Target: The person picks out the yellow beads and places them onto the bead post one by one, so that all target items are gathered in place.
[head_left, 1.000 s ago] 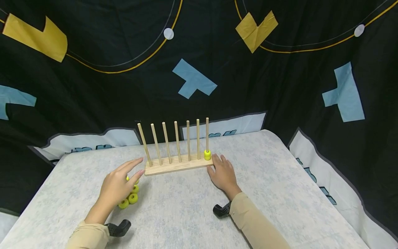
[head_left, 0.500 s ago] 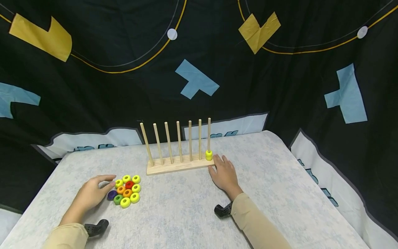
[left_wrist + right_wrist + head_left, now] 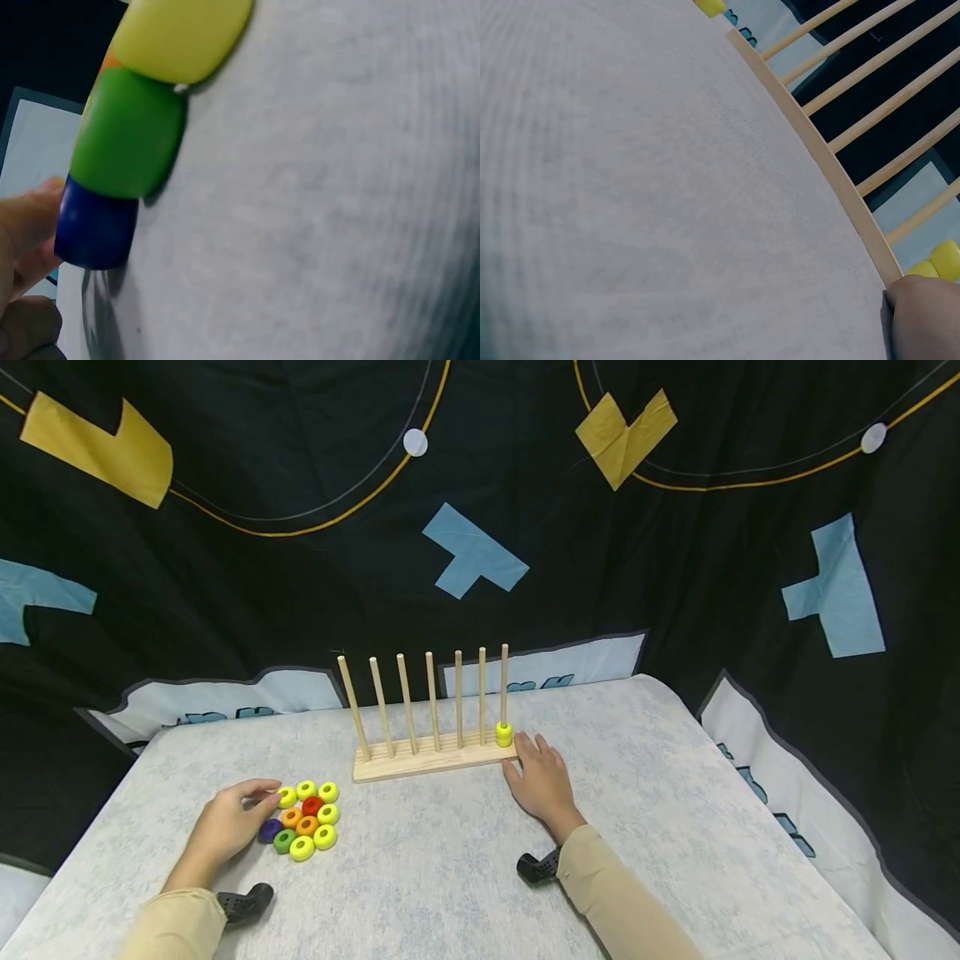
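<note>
Yellow bead (image 3: 288, 797), round, holed — left hand (image 3: 227, 823) pinches it; right hand (image 3: 542, 783) touches rack (image 3: 420, 766), relaxed

Beneath the right-hand fingers (image 3: 522, 744) spread a pale mottled tablecloth (image 3: 420, 860). Well beyond them hung a black backdrop (image 3: 337, 602) with white dots (image 3: 415, 442) on curved yellow lines (image 3: 277, 534). Past and above the fingers it bore a notched gold shape (image 3: 618, 456), and farther to their right, a blue T-shape (image 3: 843, 585).
</note>
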{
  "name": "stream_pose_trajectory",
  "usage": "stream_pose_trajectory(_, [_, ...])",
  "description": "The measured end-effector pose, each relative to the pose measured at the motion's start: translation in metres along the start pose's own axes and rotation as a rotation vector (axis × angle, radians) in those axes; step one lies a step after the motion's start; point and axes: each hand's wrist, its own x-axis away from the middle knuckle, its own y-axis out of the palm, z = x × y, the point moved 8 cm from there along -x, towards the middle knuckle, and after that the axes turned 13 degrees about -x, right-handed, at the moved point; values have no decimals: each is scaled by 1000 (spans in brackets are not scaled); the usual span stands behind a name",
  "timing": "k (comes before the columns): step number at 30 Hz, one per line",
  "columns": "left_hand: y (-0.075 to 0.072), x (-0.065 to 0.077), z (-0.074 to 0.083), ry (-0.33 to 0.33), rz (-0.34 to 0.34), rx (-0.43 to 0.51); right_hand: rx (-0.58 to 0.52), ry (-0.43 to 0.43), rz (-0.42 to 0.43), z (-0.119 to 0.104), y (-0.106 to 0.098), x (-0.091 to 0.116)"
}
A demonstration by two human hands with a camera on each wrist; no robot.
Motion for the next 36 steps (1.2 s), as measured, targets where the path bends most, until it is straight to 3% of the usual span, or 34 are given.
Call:
stream_pose_trajectory(10, [4,-3,4,-43,-94,-24,9,11,-12,2,0,1])
stream_pose_trajectory(22, [4,-6,7,-67,-121,-32,6,6,-7,0,-1,1])
stream_pose_trajectory(29, [-9,-5,14,-101,-71,-36,12,-1,-7,-1,-2,1])
stream_pose_trajectory(36, [-29,0,47,-119,46,-12,8,-10,-3,-2,-2,1])
